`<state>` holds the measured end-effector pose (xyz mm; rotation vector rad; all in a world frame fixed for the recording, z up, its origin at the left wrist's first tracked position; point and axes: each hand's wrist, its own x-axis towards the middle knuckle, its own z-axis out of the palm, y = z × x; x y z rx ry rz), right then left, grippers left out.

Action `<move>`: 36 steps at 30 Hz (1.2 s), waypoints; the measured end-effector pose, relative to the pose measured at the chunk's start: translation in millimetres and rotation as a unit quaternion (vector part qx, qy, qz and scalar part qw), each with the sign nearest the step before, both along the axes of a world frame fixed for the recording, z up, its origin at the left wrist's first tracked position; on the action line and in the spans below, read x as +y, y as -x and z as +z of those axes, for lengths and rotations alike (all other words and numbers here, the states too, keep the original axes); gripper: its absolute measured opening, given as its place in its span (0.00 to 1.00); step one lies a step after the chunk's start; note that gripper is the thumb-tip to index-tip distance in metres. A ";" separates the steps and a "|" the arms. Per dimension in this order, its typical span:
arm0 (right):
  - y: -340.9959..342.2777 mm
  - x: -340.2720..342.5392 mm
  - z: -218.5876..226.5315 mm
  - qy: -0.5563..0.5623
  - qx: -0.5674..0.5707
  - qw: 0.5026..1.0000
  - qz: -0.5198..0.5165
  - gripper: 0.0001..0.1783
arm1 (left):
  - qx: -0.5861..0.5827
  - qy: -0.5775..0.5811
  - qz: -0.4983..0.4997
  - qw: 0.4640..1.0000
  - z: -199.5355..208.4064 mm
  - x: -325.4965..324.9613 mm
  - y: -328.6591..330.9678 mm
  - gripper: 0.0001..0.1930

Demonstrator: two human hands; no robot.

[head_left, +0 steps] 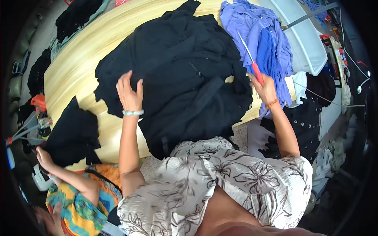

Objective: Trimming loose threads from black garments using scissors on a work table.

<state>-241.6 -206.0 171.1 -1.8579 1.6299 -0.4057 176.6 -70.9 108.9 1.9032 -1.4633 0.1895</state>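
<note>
A large heap of black cloth [169, 63] spreads over the table in front of me and hangs down its near edge toward my lap. At its left part lies my left hand [130, 92], fingers apart and nothing in them, resting on or just over the cloth. My right hand [265, 88], off the heap's right side, grips a red-handled tool with a long thin metal blade [256, 70]. The blade points away and a little left, over crumpled purple-blue garments [269, 35]. From this view I cannot tell whether it is a knife or scissors.
The wooden table [73, 74] carries another black cloth piece [75, 131] at left. A co-worker's hand [44, 158] is beside that piece. A pale plastic tub [311, 51] stands at far right, near a grey metal bar [309, 16]. Black cloth with eyelets [305, 122] lies at right.
</note>
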 end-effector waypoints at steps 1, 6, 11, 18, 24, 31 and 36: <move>-7.3 -21.0 -13.9 0.049 -0.004 0.998 0.034 0.17 | -0.007 -0.039 -0.011 0.999 -2.3 -13.5 -7.5 0.21; -80.6 -107.6 -74.1 0.085 0.086 0.990 0.075 0.22 | 0.061 -0.158 -0.084 0.982 -18.6 -31.6 -32.9 0.15; -123.4 -135.4 -105.9 0.072 0.187 0.978 0.051 0.24 | 0.069 -0.116 -0.137 0.981 -0.7 -30.5 -42.8 0.12; -103.6 -139.4 -36.6 0.299 0.108 0.948 -0.017 0.22 | -0.100 0.128 -0.029 0.986 71.9 -65.8 -93.8 0.16; -65.1 -126.2 -20.9 0.341 0.236 0.905 0.097 0.24 | -0.150 0.019 -0.162 0.975 24.6 -51.1 -83.9 0.14; -25.9 -36.6 -57.0 0.207 0.311 0.907 0.193 0.15 | -0.040 -0.090 -0.149 0.984 -7.6 -25.1 -63.0 0.18; -58.7 -8.1 -26.6 0.128 0.083 0.967 0.204 0.13 | -0.002 -0.103 -0.093 0.990 -16.1 -28.6 -56.4 0.14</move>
